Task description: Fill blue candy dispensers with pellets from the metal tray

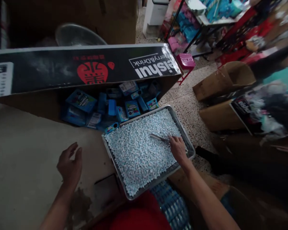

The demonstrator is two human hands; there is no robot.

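A metal tray with raised sides is heaped with small pale blue and white candies. My right hand is over the right part of the heap, closed around a slim metal scoop whose far end rests at the candies. To the left of the tray, my left hand is raised over a pale surface, thumb and fingers apart, with nothing in it. Blue candy boxes, some lettered "Caramelo macizo", lie piled just past the tray's far edge, in the shade of a carton.
A large black-printed carton stands behind the boxes, with a metal bowl beyond it. Brown cardboard boxes and a pink stool stand on the speckled floor at right. Blue packages are stacked below the tray.
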